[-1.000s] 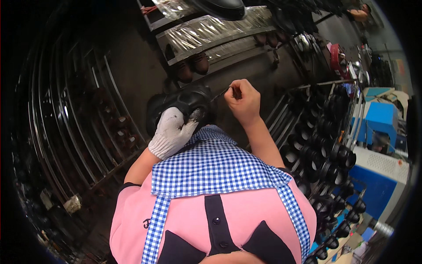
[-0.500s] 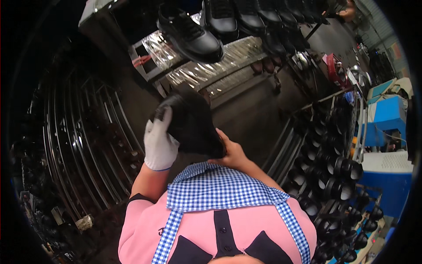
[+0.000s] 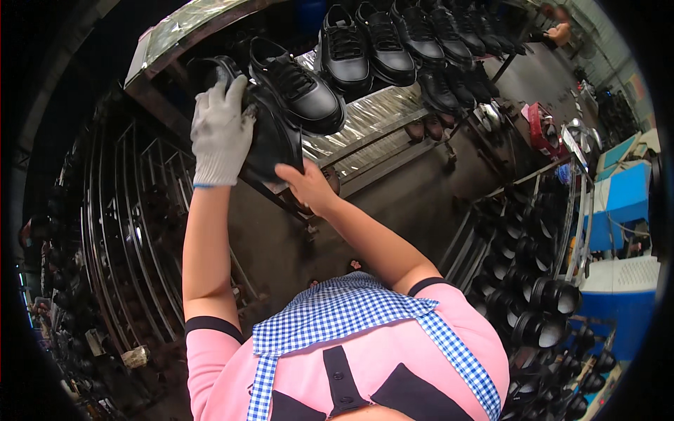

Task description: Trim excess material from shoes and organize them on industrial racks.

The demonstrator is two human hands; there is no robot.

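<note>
Between my hands is a black shoe (image 3: 272, 144), tilted, at the left end of the rack. My left hand (image 3: 221, 133), in a white knitted glove, is closed on its far left side. My bare right hand (image 3: 309, 188) grips the near end, thumb on top and fingers partly hidden underneath. Just to the right of the held shoe stands a black lace-up shoe (image 3: 300, 95), toe toward me. Another dark shoe part (image 3: 214, 69) shows behind my gloved fingers; whether it belongs to the held shoe I cannot tell.
Several black lace-up shoes (image 3: 386, 49) line the rack's top, above a plastic-wrapped shelf (image 3: 365, 126). Metal rails (image 3: 130, 231) rise on the left. A rack of black shoes (image 3: 540, 295) stands on the right, near a blue machine (image 3: 621, 189). Another person (image 3: 559, 31) is far back right.
Both hands have carried the shoe from near my chest forward and left to the rack. My arms are now stretched out, and more of the rack is in view.
</note>
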